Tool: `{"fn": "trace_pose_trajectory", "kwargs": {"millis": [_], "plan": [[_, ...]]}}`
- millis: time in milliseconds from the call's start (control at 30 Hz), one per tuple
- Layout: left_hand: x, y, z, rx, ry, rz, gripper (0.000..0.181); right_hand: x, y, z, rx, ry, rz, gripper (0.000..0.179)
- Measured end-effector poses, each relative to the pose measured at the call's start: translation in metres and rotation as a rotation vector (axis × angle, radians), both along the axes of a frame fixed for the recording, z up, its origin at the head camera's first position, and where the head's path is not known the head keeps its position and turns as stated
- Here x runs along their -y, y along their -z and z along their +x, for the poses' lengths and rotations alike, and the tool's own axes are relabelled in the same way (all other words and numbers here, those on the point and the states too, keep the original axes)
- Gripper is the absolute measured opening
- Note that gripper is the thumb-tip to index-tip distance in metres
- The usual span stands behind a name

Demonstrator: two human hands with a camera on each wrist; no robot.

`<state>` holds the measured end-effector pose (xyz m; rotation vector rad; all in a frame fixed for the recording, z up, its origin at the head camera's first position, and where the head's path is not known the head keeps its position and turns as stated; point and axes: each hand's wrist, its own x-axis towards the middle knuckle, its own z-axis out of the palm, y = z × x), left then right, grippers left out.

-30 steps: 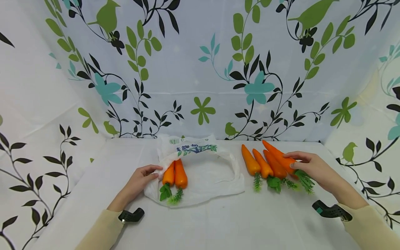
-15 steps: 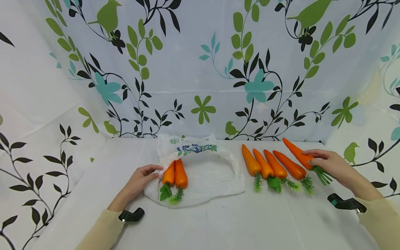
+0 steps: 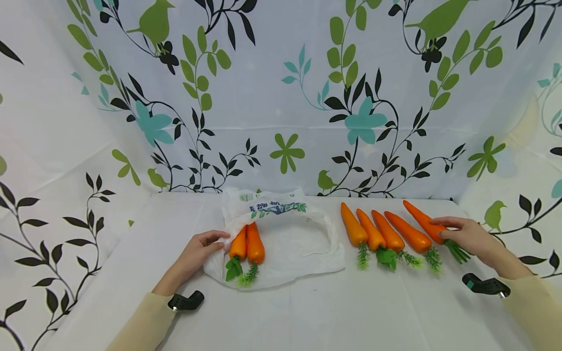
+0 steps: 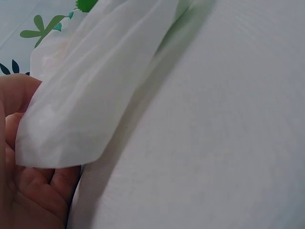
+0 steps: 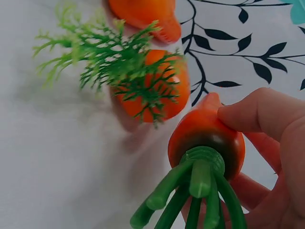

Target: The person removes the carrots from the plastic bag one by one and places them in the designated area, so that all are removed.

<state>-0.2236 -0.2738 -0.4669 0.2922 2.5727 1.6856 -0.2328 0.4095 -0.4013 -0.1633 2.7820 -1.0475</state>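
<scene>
My right hand (image 3: 476, 241) grips the rightmost carrot (image 3: 422, 220) by its thick end, tip pointing away and leftward. In the right wrist view, thumb and fingers sit on either side of this carrot (image 5: 206, 136), whose stubby green stems (image 5: 200, 183) stick out toward the camera. My left hand (image 3: 197, 252) holds the left edge of a white plastic bag (image 3: 298, 265); up close, the thin plastic (image 4: 71, 119) lies between thumb and fingers. Two carrots (image 3: 254, 246) with green tops lie at the bag's left side, their tips hidden under its printed upper flap (image 3: 277, 207).
Left of the held carrot, several more carrots (image 3: 352, 226) lie side by side, leafy tops toward me. They rest on a white-covered table (image 3: 307, 317). A patterned curtain (image 3: 246, 87) hangs behind the table's back edge.
My right hand has carried its carrot rightward from over the row, then slightly down and toward me at the row's right end. The left hand and bag have stayed in place.
</scene>
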Motion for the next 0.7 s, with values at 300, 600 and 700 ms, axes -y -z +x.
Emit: {"fn": "trace_pose_trajectory", "kwargs": {"millis": [300,600,700], "plan": [[0.0,0.0,0.0,0.005,0.001,0.001,0.026,0.003,0.017,-0.003,-0.008,-0.016,0.007,0.045],[-0.001,-0.002,0.001,0.007,-0.007,-0.007,0.026,0.013,0.015,-0.001,-0.008,-0.063,-0.014,0.045],[-0.001,-0.001,0.001,0.007,-0.005,-0.005,0.026,0.014,0.014,0.0,0.0,-0.069,-0.026,0.046]]}}
